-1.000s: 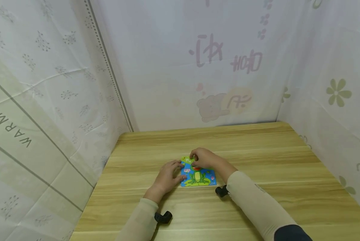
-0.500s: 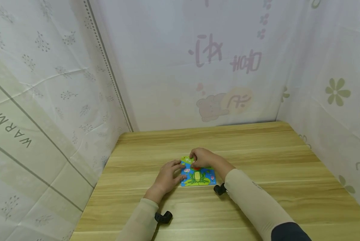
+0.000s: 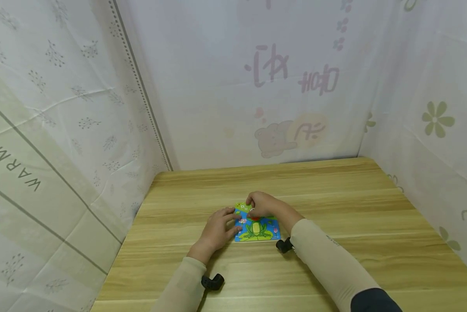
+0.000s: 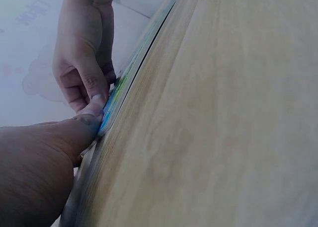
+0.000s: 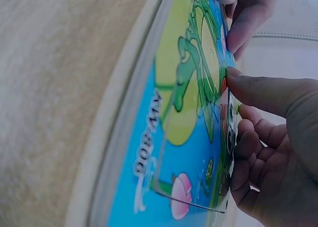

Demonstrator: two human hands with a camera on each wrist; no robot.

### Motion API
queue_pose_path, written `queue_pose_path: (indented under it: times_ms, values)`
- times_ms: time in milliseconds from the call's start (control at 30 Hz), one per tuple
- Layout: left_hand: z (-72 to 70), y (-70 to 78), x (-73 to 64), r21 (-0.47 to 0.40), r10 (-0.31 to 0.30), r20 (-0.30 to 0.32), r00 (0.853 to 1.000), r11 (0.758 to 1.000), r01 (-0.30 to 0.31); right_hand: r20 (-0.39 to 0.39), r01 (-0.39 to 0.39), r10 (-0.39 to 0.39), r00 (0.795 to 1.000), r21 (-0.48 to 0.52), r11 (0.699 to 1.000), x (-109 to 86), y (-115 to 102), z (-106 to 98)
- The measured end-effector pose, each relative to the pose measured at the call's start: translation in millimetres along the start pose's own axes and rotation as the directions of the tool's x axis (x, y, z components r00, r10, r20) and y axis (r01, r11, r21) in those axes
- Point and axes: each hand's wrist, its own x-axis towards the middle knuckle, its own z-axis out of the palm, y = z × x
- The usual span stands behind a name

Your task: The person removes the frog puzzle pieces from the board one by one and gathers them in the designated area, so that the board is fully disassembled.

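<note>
A square board (image 3: 268, 228) with a green cartoon frog on blue lies flat on a wooden table (image 3: 334, 203), just below the centre of the head view. The right hand (image 3: 265, 204) comes in from the lower right, over the board's upper part, and grasps the frog's head (image 5: 223, 113) between thumb and curled fingers; the red mouth shows beside the thumb. The left hand (image 3: 217, 229) reaches in from the lower left and clenches nothing: its fingers are spread, with fingertips and thumb resting on the board's left edge. Both arms wear beige sleeves (image 3: 331, 260), with a small black device (image 3: 213, 282) at each wrist. Pale printed cloth (image 3: 210, 108) hangs behind the table and along both sides of the frame.
</note>
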Motion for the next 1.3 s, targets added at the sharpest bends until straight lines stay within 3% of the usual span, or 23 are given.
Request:
queue_pose_path:
  times_ms: [433, 867, 1100, 1300]
  values:
    - [2.5, -2.0, 0.7, -0.001, -0.003, -0.004, 1.000, 1.000, 0.003, -0.050, -0.011, 0.010, 0.999, -0.031, 0.999, 5.0, 0.3, -1.2]
    - [2.0, -1.7, 0.8, 0.003, 0.002, -0.004, 1.000, 1.000, -0.002, -0.033, -0.030, 0.028, 0.999, -0.050, 0.998, 4.8, 0.0, -3.0]
    - [1.8, -1.1, 0.8, -0.003, -0.003, -0.011, 1.000, 1.000, 0.003, -0.099, 0.023, -0.021, 0.995, 0.025, 0.999, 7.4, 0.8, -3.1]
    - [2.5, -1.9, 1.0, 0.007, -0.007, -0.008, 1.000, 1.000, 0.007, -0.155, 0.039, -0.039, 0.987, -0.002, 0.999, 9.5, -0.1, -1.5]
